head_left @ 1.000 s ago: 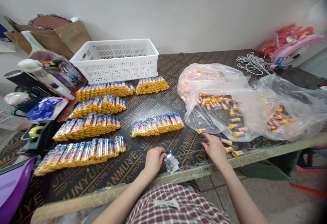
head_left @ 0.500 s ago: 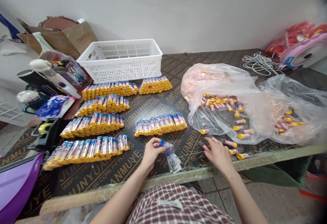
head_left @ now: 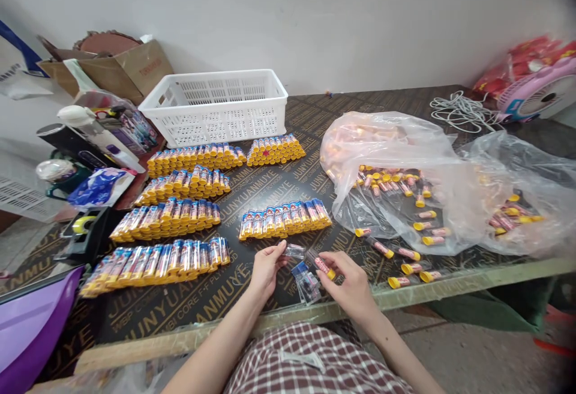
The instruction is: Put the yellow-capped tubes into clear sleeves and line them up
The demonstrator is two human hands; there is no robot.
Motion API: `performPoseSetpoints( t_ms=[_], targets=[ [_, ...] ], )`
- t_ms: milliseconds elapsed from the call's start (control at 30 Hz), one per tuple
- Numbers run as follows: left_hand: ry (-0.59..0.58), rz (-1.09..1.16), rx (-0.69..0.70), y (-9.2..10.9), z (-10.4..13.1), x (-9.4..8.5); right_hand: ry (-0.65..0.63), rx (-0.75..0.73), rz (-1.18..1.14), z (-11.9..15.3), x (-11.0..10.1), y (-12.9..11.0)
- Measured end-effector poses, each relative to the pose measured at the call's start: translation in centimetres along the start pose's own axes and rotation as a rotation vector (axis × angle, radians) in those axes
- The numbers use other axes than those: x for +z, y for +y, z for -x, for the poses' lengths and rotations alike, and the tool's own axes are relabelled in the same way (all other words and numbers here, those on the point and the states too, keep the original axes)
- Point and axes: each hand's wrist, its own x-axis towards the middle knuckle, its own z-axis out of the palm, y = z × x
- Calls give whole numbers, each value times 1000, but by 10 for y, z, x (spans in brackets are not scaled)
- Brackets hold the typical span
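My left hand [head_left: 265,267] pinches a small clear sleeve [head_left: 294,251] just above the dark table [head_left: 189,304]. My right hand [head_left: 351,286] holds a pink tube with a yellow cap [head_left: 323,264], its end pointed toward the sleeve. A small stack of clear sleeves with blue tops [head_left: 306,280] lies between my hands. A short row of wrapped tubes [head_left: 284,219] lies just beyond them. Loose pink tubes [head_left: 405,253] lie to the right, near the table's front edge.
Several longer rows of wrapped tubes [head_left: 171,217] fill the left half. A white basket [head_left: 216,106] stands at the back. Two clear bags [head_left: 396,172] of loose tubes sit on the right. Boxes and clutter [head_left: 90,136] crowd the left edge; a purple object [head_left: 27,328] is at bottom left.
My right hand picked a pink tube from the loose ones and brought it left toward my left hand. My left hand lifted one clear sleeve off the small stack.
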Motion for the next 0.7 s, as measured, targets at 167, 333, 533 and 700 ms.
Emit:
performPoseSetpoints(
  t_ms=[167,333,533,700],
  targets=[
    [5,-25,24,0,3,-1,-23,-46,47,-2,8,2],
    [-147,-108,146,-3,13,7,-73,-10,-62,-2,17,3],
    [-159,27,45,3,16,9,-173,-75,-299,-1,18,0],
    [-307,-61,-37,3,23,8,-50,-163,-217,-1,22,7]
  ],
)
